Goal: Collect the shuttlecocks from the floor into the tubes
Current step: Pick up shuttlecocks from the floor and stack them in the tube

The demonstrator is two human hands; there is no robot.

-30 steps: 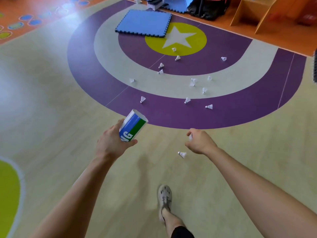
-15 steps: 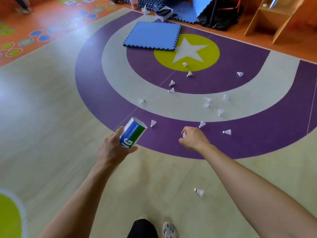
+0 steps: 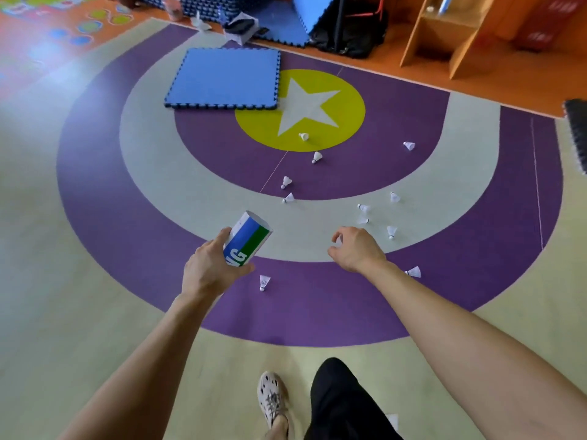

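Shuttlecocks (image 3: 286, 181) lie scattered on the floor (image 3: 95, 217) rings ahead. L to R: left hand (image 3: 208, 271) wraps round the tube (image 3: 249, 241), mouth tilted up & fwd, prob so it's ready for loading; nearest shuttlecock (image 3: 264, 282) lies near it on purple; right hand (image 3: 357, 249) hovers w/ fingers curled, maybe pinching sth white, can't tell; cluster (image 3: 363, 214) sits just beyond

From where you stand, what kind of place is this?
Probably a children's activity room: a floor painted with purple rings and a star, a blue foam mat, wooden shelves at the edge.
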